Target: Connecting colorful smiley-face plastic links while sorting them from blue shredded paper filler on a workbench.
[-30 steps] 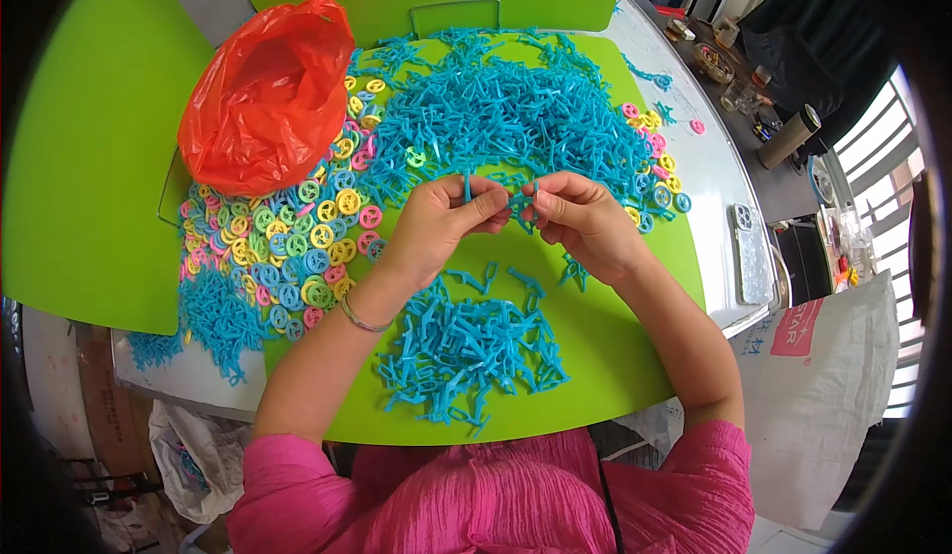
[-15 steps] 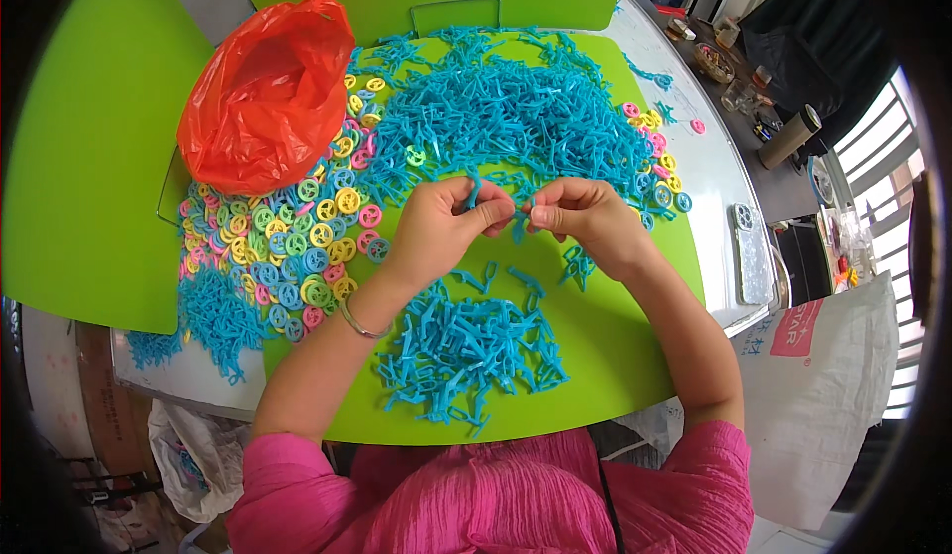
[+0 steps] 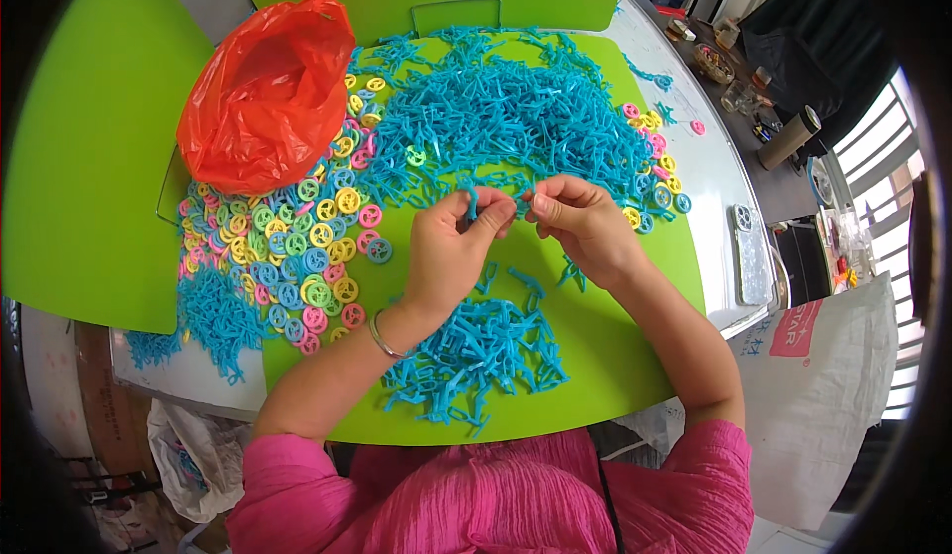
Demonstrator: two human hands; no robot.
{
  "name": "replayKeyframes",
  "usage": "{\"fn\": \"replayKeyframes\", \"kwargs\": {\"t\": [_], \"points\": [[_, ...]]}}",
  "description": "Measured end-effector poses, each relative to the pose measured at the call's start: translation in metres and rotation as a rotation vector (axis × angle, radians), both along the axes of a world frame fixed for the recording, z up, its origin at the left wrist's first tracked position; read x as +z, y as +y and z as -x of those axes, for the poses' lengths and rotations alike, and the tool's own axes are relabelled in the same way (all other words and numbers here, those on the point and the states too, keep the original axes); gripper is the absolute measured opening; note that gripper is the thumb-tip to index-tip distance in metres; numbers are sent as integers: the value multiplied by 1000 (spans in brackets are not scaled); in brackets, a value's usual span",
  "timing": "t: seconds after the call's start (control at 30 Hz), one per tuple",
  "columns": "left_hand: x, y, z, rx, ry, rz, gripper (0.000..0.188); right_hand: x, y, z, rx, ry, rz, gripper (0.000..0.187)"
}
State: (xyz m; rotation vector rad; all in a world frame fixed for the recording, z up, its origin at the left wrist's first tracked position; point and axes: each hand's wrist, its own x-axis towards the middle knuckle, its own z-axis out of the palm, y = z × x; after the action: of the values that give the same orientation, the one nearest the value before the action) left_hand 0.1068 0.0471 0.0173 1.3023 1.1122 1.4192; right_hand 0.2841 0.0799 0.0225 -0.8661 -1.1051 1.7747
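Observation:
Both hands meet in front of a large heap of blue plastic pieces [image 3: 496, 108]. My left hand [image 3: 448, 237] is pinched closed on a small blue plastic piece [image 3: 471, 199], its end standing up beside the curled fingers. My right hand [image 3: 585, 222] pinches another small blue plastic piece between thumb and forefinger, close to the left fingertips; its shape is mostly covered. Below the hands lies a smaller pile of blue plastic pieces [image 3: 486, 356] on the green board [image 3: 615, 375]. Near my right hand lies a loose blue piece [image 3: 572, 272].
Left of the hands spread many pastel plastic wheels [image 3: 288, 266], with a red plastic bag [image 3: 268, 108] standing on them. More wheels lie at the right of the heap. A phone [image 3: 751, 256] rests on the white tabletop at right; a white woven sack [image 3: 823, 405] hangs nearby.
My left forearm has swung right, its wrist now over the near pile's left edge and uncovering more wheels. Both hands stay near each other, fingers shifting slightly on the small pieces.

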Motion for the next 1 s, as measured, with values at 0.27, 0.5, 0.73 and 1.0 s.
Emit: {"fn": "replayKeyframes", "kwargs": {"t": [0.27,0.5,0.73,1.0], "points": [[1,5,8,-89,87,54,13,-2,5,-11,147,-145,-29,11],[-4,0,1,0,-84,33,12,4,1,-1,23,-28,-15,11],[2,2,4,-53,105,53,14,0,3,-7,116,-87,7,12],[12,19,24,-213,-398,319,31,25,-6,-12,58,-230,-103,13]]}}
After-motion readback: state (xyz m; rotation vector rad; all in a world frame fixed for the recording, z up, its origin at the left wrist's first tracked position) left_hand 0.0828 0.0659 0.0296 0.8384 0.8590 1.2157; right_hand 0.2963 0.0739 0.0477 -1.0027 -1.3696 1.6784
